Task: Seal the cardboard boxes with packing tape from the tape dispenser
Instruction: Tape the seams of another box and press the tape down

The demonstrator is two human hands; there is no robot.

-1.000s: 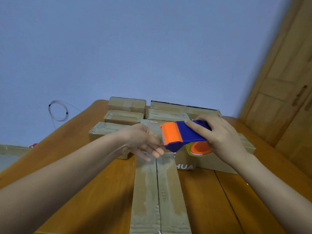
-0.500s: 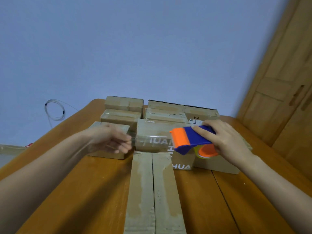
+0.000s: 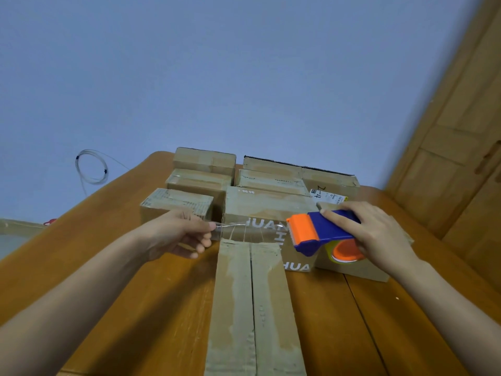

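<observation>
Stretching clear tape point(image 3: 249, 231) across a box point(image 3: 268, 210) printed "HUA".

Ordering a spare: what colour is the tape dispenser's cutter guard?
Orange, on a blue body, clearest in the head view.

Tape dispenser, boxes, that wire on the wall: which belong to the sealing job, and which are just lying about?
In use:
- tape dispenser, gripped by the right hand
- clear tape strip, pinched by the left hand
- long box with its open seam
- stacked boxes behind

Lying about:
- coiled wire
- wooden door
</observation>
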